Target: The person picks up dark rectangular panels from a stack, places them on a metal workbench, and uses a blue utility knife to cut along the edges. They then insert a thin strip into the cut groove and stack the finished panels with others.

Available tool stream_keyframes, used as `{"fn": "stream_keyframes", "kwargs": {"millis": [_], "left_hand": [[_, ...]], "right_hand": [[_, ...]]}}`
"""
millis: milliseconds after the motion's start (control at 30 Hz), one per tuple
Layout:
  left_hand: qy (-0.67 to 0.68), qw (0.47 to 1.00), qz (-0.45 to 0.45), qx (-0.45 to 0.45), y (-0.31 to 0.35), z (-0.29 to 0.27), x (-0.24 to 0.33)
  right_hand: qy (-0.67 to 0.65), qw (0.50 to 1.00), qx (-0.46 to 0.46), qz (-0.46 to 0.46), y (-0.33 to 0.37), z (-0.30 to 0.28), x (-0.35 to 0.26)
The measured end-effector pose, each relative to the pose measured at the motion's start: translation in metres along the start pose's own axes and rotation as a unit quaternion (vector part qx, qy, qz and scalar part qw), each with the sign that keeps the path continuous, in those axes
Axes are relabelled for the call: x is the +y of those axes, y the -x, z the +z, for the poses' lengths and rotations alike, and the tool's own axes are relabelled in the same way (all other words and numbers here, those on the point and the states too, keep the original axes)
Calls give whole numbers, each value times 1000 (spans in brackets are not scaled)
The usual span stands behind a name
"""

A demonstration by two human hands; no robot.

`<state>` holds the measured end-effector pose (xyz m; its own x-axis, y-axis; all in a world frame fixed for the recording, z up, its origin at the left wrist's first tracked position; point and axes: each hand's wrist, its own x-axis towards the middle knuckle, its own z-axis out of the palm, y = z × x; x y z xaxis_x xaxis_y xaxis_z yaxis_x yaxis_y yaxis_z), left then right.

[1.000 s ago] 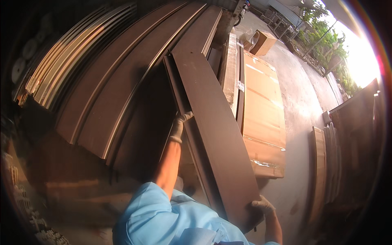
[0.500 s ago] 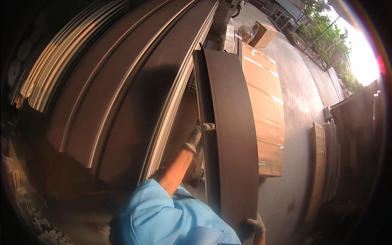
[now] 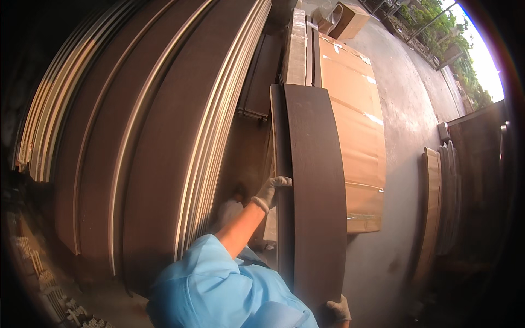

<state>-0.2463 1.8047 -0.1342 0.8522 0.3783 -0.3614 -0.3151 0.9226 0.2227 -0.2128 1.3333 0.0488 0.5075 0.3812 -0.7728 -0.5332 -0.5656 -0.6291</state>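
A long dark brown board (image 3: 317, 180) stretches away in front of me, its far end beside a big carton. My gloved left hand (image 3: 273, 191) is closed over its left edge, about midway along. Close to my body, my gloved right hand (image 3: 339, 308) grips the right edge. Its fingertips lie against the board and its thumb side is partly hidden. A second dark board (image 3: 283, 131) shows along the left side, under or behind the first. Light blue sleeves and shirt fill the lower middle.
Tall stacks of dark brown boards (image 3: 164, 136) with pale edges stand on my left. A long brown carton (image 3: 355, 136) lies to the right, with a smaller box (image 3: 350, 21) beyond. Wrapped panels (image 3: 432, 202) lean at far right. Pale slotted pieces (image 3: 54, 295) are at lower left.
The board's far end has come nearer to me, and both hands have shifted slightly lower in view with it. My view has turned a little. Both hands keep their hold.
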Motion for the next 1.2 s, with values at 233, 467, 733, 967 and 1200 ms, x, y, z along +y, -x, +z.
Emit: {"fn": "stream_keyframes", "kwargs": {"millis": [233, 467, 733, 967, 1200], "left_hand": [[-208, 969, 82, 107, -69, -17, 46], [-257, 950, 107, 142, -102, -11, 79], [-325, 909, 11, 259, -220, -39, 156], [-382, 878, -7, 288, -331, -152, 221], [-289, 920, -10, 265, -394, -217, 275]], "right_hand": [[3, 998, -10, 63, -62, 17, -52], [1, 998, -56, 1, -137, 18, -61], [29, 998, -52, 23, -276, 82, -100], [21, 995, -60, 74, -404, 160, -124], [29, 996, -36, 83, -472, 236, -123]]}}
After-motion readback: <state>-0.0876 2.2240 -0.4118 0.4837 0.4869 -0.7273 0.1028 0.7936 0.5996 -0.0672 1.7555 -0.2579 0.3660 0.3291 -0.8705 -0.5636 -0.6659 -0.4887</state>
